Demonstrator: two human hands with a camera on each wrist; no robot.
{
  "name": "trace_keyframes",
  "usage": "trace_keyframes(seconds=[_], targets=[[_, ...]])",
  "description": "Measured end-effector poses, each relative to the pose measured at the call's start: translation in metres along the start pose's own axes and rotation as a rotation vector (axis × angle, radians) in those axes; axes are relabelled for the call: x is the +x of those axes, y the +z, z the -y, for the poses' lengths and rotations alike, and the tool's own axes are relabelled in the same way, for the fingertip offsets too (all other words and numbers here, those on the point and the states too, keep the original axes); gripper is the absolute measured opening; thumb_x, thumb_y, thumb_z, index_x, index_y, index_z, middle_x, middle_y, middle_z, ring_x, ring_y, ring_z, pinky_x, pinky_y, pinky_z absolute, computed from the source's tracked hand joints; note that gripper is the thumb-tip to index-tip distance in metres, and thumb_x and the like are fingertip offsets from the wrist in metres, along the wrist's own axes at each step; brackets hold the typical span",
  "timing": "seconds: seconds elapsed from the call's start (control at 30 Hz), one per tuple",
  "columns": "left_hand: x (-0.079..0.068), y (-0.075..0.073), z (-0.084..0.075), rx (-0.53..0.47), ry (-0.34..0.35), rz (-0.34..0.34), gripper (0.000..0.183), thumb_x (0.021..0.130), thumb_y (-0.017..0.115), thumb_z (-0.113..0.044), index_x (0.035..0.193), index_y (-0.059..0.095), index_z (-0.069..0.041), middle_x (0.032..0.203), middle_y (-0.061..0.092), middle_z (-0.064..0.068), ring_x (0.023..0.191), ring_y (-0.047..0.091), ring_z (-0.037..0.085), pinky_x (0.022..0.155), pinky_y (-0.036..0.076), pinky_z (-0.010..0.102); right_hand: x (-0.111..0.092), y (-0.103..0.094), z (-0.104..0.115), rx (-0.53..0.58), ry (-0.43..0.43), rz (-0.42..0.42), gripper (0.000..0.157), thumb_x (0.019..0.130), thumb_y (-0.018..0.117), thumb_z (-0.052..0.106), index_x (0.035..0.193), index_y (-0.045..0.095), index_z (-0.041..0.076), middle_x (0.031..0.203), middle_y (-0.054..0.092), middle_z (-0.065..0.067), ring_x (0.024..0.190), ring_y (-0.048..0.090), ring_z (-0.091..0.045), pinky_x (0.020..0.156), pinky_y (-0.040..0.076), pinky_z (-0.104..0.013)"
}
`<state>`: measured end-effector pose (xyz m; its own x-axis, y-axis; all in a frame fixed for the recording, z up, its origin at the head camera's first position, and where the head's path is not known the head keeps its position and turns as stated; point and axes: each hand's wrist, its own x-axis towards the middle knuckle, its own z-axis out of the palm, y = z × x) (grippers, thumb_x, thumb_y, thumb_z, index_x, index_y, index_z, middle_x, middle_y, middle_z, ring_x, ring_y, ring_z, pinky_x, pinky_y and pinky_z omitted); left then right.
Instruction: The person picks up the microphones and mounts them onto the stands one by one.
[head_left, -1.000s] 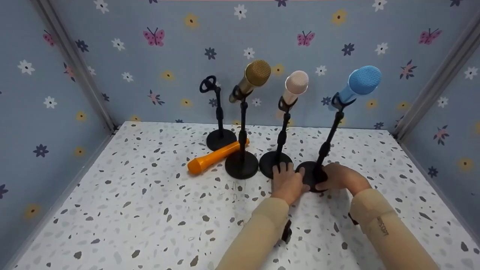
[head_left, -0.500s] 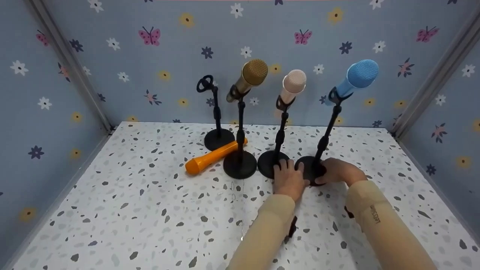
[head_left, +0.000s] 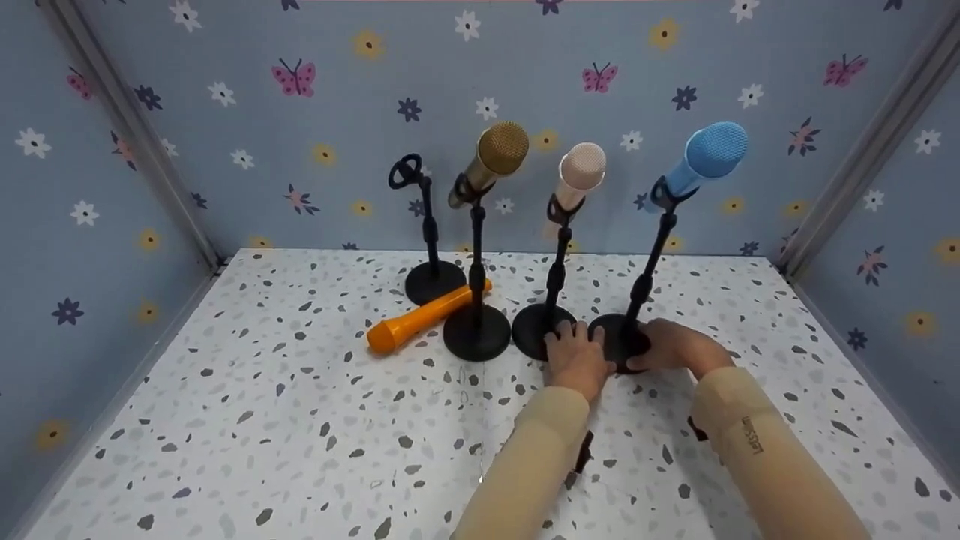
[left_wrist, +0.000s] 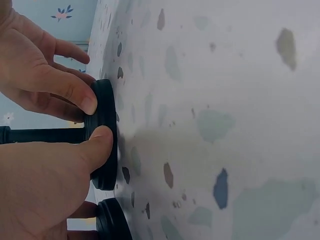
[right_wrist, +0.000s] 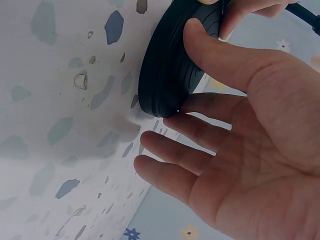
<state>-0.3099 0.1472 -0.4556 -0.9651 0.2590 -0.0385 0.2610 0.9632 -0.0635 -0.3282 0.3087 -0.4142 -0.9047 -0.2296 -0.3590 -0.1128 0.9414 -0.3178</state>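
A blue microphone [head_left: 716, 150] sits tilted in the clip of the rightmost black stand [head_left: 642, 289]. My right hand [head_left: 679, 349] grips the edge of this stand's round base [right_wrist: 167, 65], thumb on top and fingers at the rim. My left hand [head_left: 581, 361] lies between two bases. Its thumb [left_wrist: 100, 145] presses the rightmost base, while its spread fingers reach the base of the neighbouring stand [head_left: 556, 277], which carries a pale pink microphone [head_left: 583, 169]. Some left fingertips are hidden in the left wrist view.
Left of these, a gold microphone [head_left: 502, 150] rests in a third stand [head_left: 477, 274]. An orange microphone [head_left: 420, 319] lies on the speckled table [head_left: 300, 420], partly behind that stand. Farther back is a stand [head_left: 430, 229] with an empty clip. Flower-patterned walls [head_left: 360, 97] enclose the table.
The rightmost stand has shifted slightly back, away from me, with both hands on it. That shift came in the first half second; since then the hands have hardly moved.
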Motion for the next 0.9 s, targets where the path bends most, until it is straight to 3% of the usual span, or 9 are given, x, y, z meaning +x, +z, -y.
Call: trace_keyframes(seconds=[0.2, 0.5, 0.67, 0.9], targets=[[0.000, 0.003, 0.005, 0.005, 0.040, 0.011, 0.063, 0.102, 0.045, -0.060, 0.159, 0.030, -0.038, 0.154, 0.041, -0.002, 0.141, 0.035, 0.026, 0.111, 0.037, 0.044, 0.000, 0.005, -0.004, 0.000, -0.023, -0.014, 0.065, 0.095, 0.071, 0.026, 0.142, 0.048, -0.012, 0.133, 0.057, -0.033, 0.123, 0.055, -0.048, 0.104, 0.041, -0.062], [-0.011, 0.005, 0.017, 0.031, 0.108, -0.058, 0.057, 0.105, 0.045, -0.051, 0.158, 0.035, -0.033, 0.151, 0.044, 0.000, 0.137, 0.039, 0.026, 0.108, 0.038, 0.040, -0.003, 0.007, -0.005, -0.031, -0.041, -0.024, 0.067, 0.098, 0.067, 0.025, 0.148, 0.040, -0.012, 0.141, 0.049, -0.036, 0.130, 0.047, -0.051, 0.109, 0.036, -0.063], [-0.015, 0.006, 0.029, 0.035, 0.174, -0.015, 0.058, 0.106, 0.043, -0.051, 0.160, 0.032, -0.031, 0.158, 0.039, 0.000, 0.142, 0.036, 0.026, 0.112, 0.036, 0.041, -0.007, 0.010, -0.003, -0.057, -0.065, -0.057, 0.058, 0.095, 0.070, 0.018, 0.142, 0.050, -0.009, 0.134, 0.057, -0.033, 0.123, 0.054, -0.050, 0.105, 0.039, -0.064], [-0.016, -0.003, 0.052, -0.101, 0.220, 0.073, 0.066, 0.107, 0.038, -0.053, 0.157, 0.037, -0.010, 0.160, 0.036, 0.005, 0.146, 0.032, 0.025, 0.114, 0.035, 0.037, -0.015, 0.010, -0.006, -0.058, -0.081, -0.083, 0.051, 0.094, 0.069, 0.015, 0.137, 0.055, -0.008, 0.129, 0.059, -0.033, 0.120, 0.055, -0.051, 0.102, 0.041, -0.065]])
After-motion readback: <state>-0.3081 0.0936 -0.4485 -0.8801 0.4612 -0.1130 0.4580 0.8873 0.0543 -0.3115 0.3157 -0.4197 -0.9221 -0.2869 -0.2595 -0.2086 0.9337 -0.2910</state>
